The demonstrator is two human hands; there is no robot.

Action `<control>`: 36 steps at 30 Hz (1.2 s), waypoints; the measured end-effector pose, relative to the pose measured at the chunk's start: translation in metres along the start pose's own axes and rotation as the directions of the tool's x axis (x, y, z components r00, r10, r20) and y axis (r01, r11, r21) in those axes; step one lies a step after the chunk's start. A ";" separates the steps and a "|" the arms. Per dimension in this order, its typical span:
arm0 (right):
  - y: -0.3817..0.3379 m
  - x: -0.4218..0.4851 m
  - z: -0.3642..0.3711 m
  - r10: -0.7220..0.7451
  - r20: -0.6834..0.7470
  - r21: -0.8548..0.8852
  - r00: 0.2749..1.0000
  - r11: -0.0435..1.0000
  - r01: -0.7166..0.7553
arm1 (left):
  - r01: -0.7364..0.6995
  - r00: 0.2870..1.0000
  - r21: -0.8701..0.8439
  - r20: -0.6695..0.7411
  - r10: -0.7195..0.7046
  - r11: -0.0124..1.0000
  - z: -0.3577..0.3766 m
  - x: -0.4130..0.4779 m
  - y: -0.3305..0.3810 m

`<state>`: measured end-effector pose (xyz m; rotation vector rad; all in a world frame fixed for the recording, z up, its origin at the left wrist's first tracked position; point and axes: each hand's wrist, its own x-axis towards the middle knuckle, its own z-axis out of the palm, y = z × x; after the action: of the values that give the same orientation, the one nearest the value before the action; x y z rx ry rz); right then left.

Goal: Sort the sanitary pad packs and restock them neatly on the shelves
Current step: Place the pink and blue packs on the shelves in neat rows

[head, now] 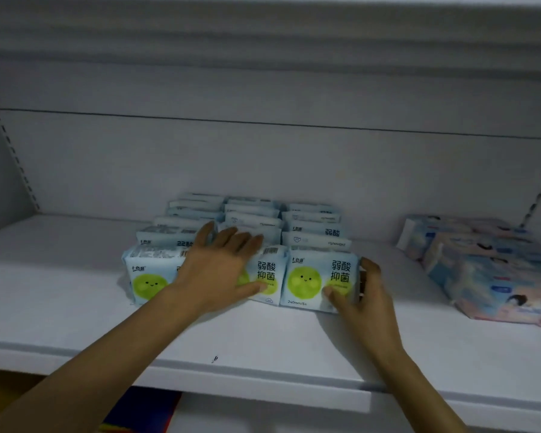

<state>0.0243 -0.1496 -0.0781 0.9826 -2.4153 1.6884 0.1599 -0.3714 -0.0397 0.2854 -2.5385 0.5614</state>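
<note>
Three rows of light-blue pad packs with a green smiley circle stand upright on the white shelf (75, 307), front to back. My left hand (219, 267) lies flat with fingers spread over the tops of the front middle pack (267, 276) and the left row, next to the front left pack (147, 276). My right hand (361, 292) clasps the right side of the front right pack (313, 279), thumb on its face and fingers round its edge.
A loose heap of pale blue and pink pad packs (488, 267) lies at the shelf's right end. Slotted uprights (13, 151) stand at both back corners. Another shelf hangs overhead. Something coloured shows below the shelf (138, 410).
</note>
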 end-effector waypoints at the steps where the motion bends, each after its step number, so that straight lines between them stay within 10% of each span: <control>1: 0.001 -0.002 0.002 -0.012 -0.003 0.008 1.000 1.000 0.012 | 0.000 1.000 0.006 0.010 0.000 1.000 0.001 0.000 0.001; 36: 0.002 -0.007 0.001 -0.207 -0.192 -0.049 0.959 0.978 0.201 | 0.225 0.912 -0.056 -0.339 -0.230 0.973 0.012 -0.044 -0.002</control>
<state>0.0290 -0.1466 -0.0831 0.9730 -2.1290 1.5928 0.1919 -0.3750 -0.0715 0.4312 -2.1342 0.4547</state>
